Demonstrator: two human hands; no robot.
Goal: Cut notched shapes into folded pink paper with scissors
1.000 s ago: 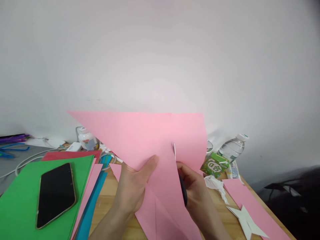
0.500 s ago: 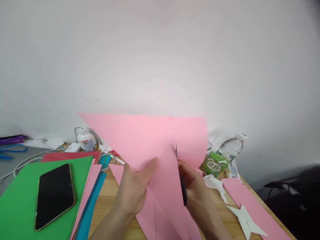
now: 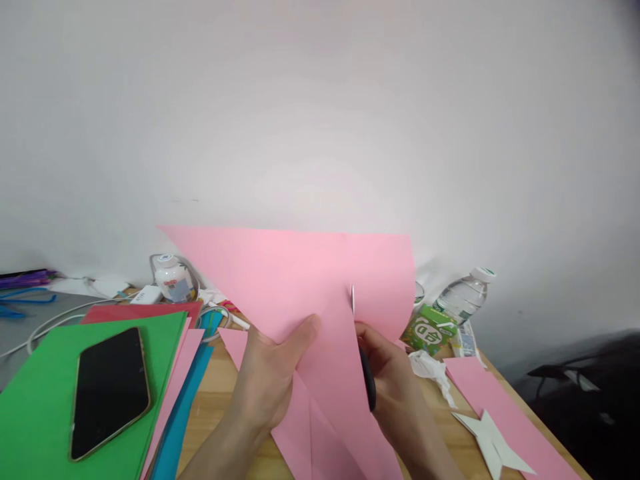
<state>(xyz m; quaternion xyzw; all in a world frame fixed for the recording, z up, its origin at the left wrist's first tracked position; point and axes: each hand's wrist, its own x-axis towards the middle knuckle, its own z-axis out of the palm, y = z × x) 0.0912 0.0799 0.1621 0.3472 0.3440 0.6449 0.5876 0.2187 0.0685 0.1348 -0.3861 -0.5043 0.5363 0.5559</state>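
While, right of the phone (image 3: 111,393), the left hand (image 3: 267,375) pinches the pink paper (image 3: 300,277) under its thumb, the pink paper seems light, floppy and easily creased, best held beside the cut; farther right of the phone, black-handled scissors (image 3: 368,381) sit in the right hand's (image 3: 393,373) grip.

Phone (image 3: 111,395) on green sheet (image 3: 37,400); bottle (image 3: 461,297) beside green box (image 3: 429,329)

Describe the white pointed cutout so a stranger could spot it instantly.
Find the wooden desk, then the pink strip along its right edge, past the right hand. The white cutout partly overlaps that strip. Flat and sharp-pointed, it differs from the crumpled white tissue nearby.
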